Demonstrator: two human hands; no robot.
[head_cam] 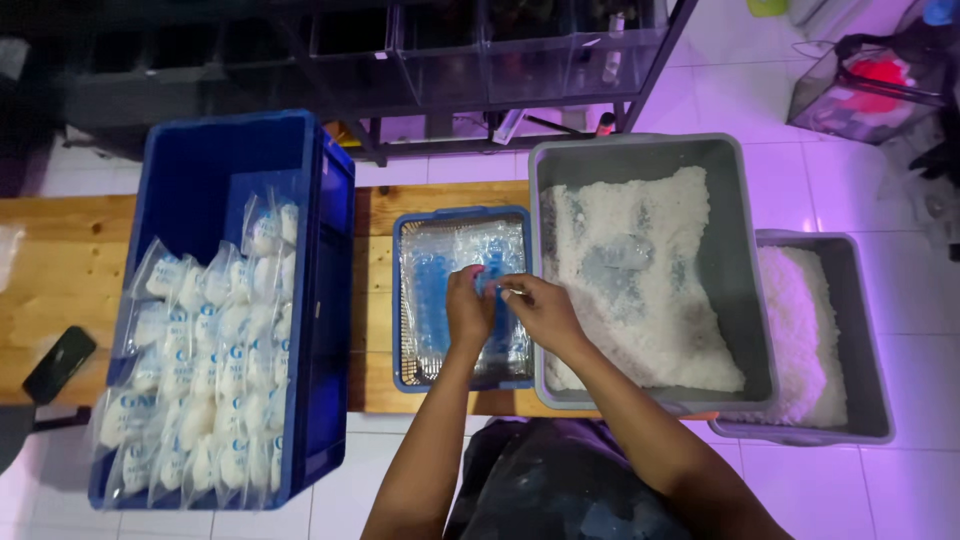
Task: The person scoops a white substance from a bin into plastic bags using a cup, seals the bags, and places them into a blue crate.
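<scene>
Both my hands meet over a small blue basket (402,300) that holds a stack of clear plastic bags (440,260) with blue print. My left hand (467,310) and my right hand (540,308) pinch the top bag together at its upper edge, fingers closed on the film. Just right of my right hand stands a large grey tub (745,250) filled with white grainy material (640,290).
A big blue crate (330,300) on the left holds several filled, sealed bags of white material (200,370). A second grey tub (870,340) with white grains sits at far right. A dark phone (60,364) lies on the wooden table (60,260). Shelving stands behind.
</scene>
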